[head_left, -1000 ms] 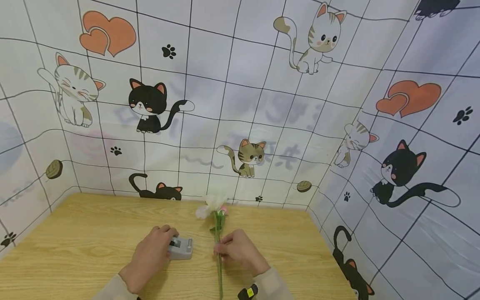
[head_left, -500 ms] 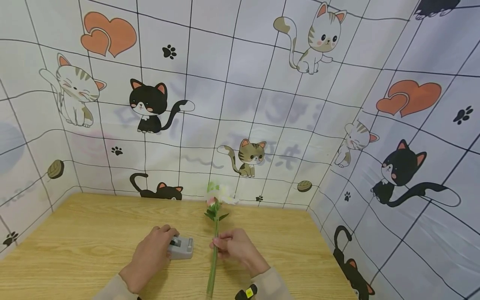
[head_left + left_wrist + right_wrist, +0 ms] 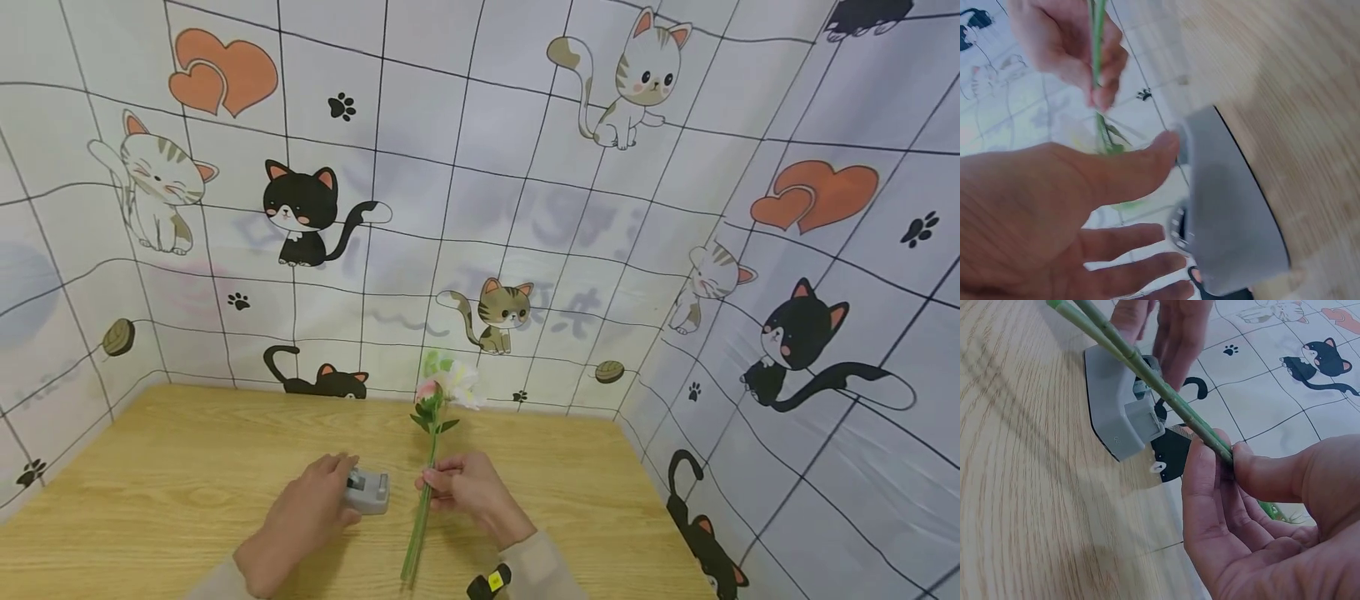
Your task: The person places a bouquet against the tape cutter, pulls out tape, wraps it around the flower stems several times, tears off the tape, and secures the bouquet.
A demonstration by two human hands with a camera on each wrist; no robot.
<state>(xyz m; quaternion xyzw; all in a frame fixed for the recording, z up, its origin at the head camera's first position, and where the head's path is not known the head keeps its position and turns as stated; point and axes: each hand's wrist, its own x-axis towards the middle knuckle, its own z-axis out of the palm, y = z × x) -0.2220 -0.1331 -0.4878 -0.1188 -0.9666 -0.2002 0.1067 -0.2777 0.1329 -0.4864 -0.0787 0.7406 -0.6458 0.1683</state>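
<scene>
My right hand (image 3: 474, 493) pinches a small bunch of flower stems (image 3: 417, 537) between thumb and fingers, about mid-length. At the far end are a white flower (image 3: 459, 385), a pink bud (image 3: 428, 390) and green leaves (image 3: 427, 414). The cut ends slant toward me, and the right wrist view has them crossing in front of the grey tape dispenser (image 3: 1107, 403). That dispenser (image 3: 369, 493) stands on the table beside my left hand (image 3: 311, 504). In the left wrist view the thumb reaches its edge while the other fingers lie fairly straight and spread.
The wooden table (image 3: 225, 450) meets a white cloth wall (image 3: 420, 192) printed with cats, hearts and grid lines at the back. A second cloth side (image 3: 847, 333) bounds the right. A black device (image 3: 487, 583) with a yellow mark sits by my right wrist.
The flower heads have turned and the stems now slant, lower ends swung left toward the dispenser and drawn up. The left hand's thumb and fingers have spread apart slightly beside the dispenser.
</scene>
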